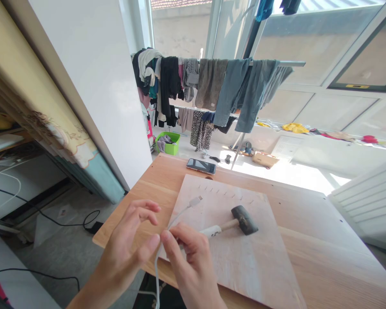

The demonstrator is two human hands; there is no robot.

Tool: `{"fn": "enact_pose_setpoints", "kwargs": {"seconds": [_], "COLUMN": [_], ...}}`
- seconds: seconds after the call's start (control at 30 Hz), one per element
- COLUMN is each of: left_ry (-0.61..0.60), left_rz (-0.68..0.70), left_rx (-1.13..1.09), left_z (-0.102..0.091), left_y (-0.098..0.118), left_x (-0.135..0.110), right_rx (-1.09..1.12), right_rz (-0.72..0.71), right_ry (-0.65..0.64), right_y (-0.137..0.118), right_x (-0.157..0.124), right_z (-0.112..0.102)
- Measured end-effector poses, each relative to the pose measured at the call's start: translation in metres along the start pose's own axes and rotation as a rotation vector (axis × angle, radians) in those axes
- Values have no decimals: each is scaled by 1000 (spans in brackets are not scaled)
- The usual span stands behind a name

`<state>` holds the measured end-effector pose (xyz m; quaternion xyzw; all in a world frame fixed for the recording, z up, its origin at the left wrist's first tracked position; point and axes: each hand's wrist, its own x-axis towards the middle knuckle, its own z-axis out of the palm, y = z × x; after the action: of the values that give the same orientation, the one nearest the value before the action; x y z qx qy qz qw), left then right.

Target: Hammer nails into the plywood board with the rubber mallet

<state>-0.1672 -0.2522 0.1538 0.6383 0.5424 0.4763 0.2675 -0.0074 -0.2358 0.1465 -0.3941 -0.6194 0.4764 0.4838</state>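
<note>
My left hand and my right hand meet over the near left corner of a pale wooden board. Both pinch a thin white charging cable between thumb and fingers. The cable's plug end points up and away over the board, and its other end hangs down off the table edge. Just beyond my right hand lies a black rubber mallet with a wooden handle and white grip. A row of small nails stands along the board's far edge.
The board rests on a wooden table. A dark phone lies at the table's far edge. Behind stands a drying rack hung with clothes, a green basket on the floor, and a white wall to the left.
</note>
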Motion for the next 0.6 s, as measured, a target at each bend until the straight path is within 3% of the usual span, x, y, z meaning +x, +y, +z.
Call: {"fn": "enact_pose_setpoints", "kwargs": {"seconds": [0.17, 0.27, 0.4, 0.5, 0.6], "left_ry": [-164, -319, -169, -50, 142], "left_rz": [-276, -261, -292, -429, -573], "left_rx": [-393, -632, -710, -539, -307], "left_z": [0, 10, 6, -29, -92], "left_y": [-36, -54, -55, -53, -61], "left_x": [-29, -48, -69, -79, -92], "right_rx": [36, 66, 183, 146, -23], "right_rz": [55, 98, 190, 222, 198], "right_ry": [1, 2, -91, -332, -521], "right_y": [-7, -5, 12, 32, 54], "right_x": [3, 6, 11, 7, -7], "right_z": [3, 6, 14, 20, 21]}}
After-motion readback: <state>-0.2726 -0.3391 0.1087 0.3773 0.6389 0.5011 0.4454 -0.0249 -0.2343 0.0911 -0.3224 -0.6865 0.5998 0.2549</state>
